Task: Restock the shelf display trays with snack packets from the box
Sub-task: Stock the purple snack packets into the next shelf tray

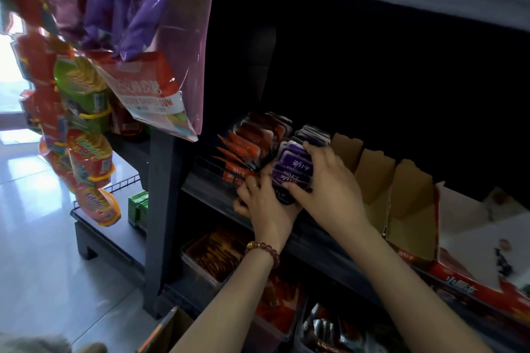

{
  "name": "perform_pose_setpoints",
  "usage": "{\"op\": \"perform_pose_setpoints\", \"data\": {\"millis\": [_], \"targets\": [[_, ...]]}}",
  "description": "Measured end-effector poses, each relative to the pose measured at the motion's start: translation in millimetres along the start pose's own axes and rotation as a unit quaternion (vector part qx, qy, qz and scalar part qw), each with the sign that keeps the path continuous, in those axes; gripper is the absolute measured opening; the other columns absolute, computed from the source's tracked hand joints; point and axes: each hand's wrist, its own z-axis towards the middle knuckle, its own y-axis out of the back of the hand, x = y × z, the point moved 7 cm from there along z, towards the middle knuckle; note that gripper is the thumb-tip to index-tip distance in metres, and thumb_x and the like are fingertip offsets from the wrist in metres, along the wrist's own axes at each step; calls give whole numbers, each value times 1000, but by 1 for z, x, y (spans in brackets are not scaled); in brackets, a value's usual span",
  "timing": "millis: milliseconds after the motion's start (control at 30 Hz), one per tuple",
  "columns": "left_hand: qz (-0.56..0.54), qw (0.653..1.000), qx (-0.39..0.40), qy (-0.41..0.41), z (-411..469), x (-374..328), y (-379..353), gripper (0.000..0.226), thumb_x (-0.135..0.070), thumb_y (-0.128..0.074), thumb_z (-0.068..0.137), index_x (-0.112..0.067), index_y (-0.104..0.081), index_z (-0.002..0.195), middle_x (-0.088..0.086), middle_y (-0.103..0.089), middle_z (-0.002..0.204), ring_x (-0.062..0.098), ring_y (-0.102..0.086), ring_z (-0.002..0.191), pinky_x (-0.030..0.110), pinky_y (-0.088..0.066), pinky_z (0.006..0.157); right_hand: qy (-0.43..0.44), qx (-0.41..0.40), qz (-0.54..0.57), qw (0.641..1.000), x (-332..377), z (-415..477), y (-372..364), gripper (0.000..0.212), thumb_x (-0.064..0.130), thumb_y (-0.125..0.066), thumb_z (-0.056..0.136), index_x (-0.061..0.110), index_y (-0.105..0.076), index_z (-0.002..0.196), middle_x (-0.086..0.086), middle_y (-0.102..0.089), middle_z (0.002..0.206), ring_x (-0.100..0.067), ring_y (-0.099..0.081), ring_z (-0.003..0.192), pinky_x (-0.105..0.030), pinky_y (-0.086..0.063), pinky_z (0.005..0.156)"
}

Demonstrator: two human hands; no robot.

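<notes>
Packets (292,165) in purple wrappers stand on edge in a row between my fingers, on the shelf (321,243). Their printed faces are turned toward me and tilted back. The row's long axis runs from the shelf's front lip away into the dark.

My right hand (324,183) reaches in on an outstretched forearm. Its fingers (311,149) curl over the top of the front bundle and the thumb hooks its lower front corner. My left hand (263,203) shows its back, wrist bent upward, with its fingers curled against the bundle's left front side. Both hands grip the same packets.

A ring (254,186) sits on one left finger and a beaded bracelet (262,248) circles that wrist.

Just left of my fingers, orange packets (249,135) stand in a parallel row, leaning the same way. Just right of my fingers are brown cardboard trays (375,180) with their open tops facing up.
</notes>
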Motion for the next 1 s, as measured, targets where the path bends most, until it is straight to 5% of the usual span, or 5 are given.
{"op": "perform_pose_setpoints", "data": {"millis": [233,400,567,1000], "targets": [[39,999,0,11,-1,-1,3,60,-27,-54,87,-26,-30,142,4,-30,144,25,-19,132,44,-11,108,14,-90,3,996,20,-16,4,69,41,-65,82,8,-42,138,-10,-49,134,-25,-46,126,-38,-40,102],[23,1000,4,4,-1,-1,3,77,-44,-67,74,-26,-32,140,5,-34,140,25,-21,131,44,-11,106,8,-150,63,987,17,-14,22,31,24,-41,97,14,-57,122,-2,-58,115,-18,-56,101,-34,-49,81],[27,999,-15,-13,0,4,-2,93,-54,-77,63,-28,-33,140,4,-36,138,24,-21,130,44,-13,101,-27,-119,147,982,4,1,26,20,17,-51,97,14,-64,113,3,-56,110,-8,-57,90,-16,-46,65],[19,999,-22,-25,0,4,-2,92,-49,-79,63,-30,-34,140,3,-37,137,24,-21,130,47,-14,103,-90,-22,130,987,-19,22,27,4,26,-63,90,23,-66,89,14,-52,87,-6,-53,80,-28,-51,67]]}}
